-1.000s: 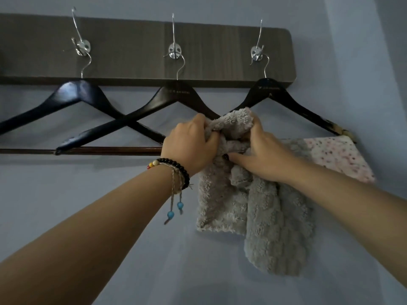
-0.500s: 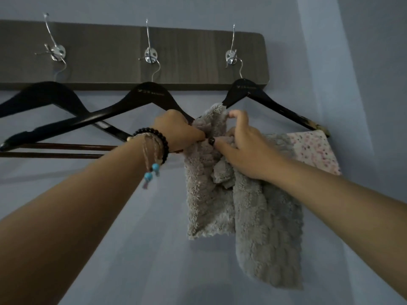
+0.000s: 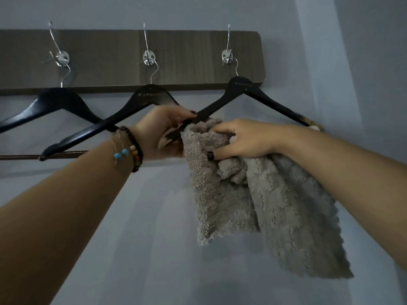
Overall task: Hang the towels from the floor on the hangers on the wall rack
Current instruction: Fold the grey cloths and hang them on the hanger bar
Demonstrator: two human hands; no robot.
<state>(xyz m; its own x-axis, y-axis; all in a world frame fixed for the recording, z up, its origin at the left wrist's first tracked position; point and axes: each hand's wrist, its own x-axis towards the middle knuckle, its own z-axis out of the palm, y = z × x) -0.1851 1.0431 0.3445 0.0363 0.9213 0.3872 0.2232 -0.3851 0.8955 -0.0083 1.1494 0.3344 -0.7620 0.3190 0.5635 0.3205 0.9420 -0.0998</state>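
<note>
A fluffy grey towel [image 3: 253, 199] hangs in two folds from the right black hanger [image 3: 259, 97], under its left arm. My right hand [image 3: 240, 142] grips the bunched top of the towel. My left hand [image 3: 163, 133] holds the left arm of that right hanger, fingers curled over it. The middle hanger [image 3: 123, 119] and left hanger [image 3: 55, 104] hang bare from metal hooks on the dark wooden wall rack [image 3: 187, 56]. The right hanger's lower bar is hidden behind hands and towel.
Three silver hooks, such as the right hook [image 3: 228, 57], stick out of the rack. The hangers' arms cross each other between the left and middle hooks. A pale wall corner [image 3: 319, 62] runs down at the right.
The towel's top has dropped from over the hanger arm to just under it. My left hand now grips the hanger arm instead of the towel. The patterned towel at right is hidden behind my forearm.
</note>
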